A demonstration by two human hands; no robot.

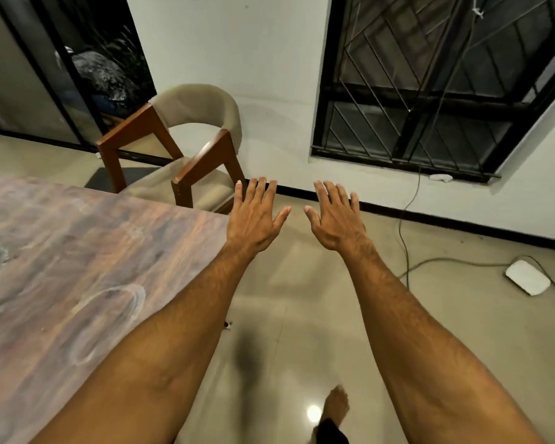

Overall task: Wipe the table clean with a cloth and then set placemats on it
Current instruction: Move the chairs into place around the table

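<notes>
So the wooden table (pixel 61 251) fills the left side of the frame, and its top has pale ring-shaped smears on it, the biggest one toward the lower left. Behind it, upper left, there's a dark glass door (pixel 87 75), and just right of that a beige padded chair (pixel 186 149) with wooden arms sits at the table's far corner. Middle of the frame, both bare arms stretch forward, the left forearm crossing the table's right edge. The left hand (pixel 255 219) is flat, palm down, fingers straight and close together, thumb out, holding nothing. The right hand (pixel 335 219) is just beside it, same deal: fingers straight, nothing in it. The thumbs point at each other with a small gap between. Lower centre, a bare foot (pixel 335 408) on the glossy floor (pixel 302 299). Upper right is a window (pixel 430 91) with a black metal grille, and cables (pixel 407 257) lie on the floor near a flat white box (pixel 527 277) at the right edge
</notes>
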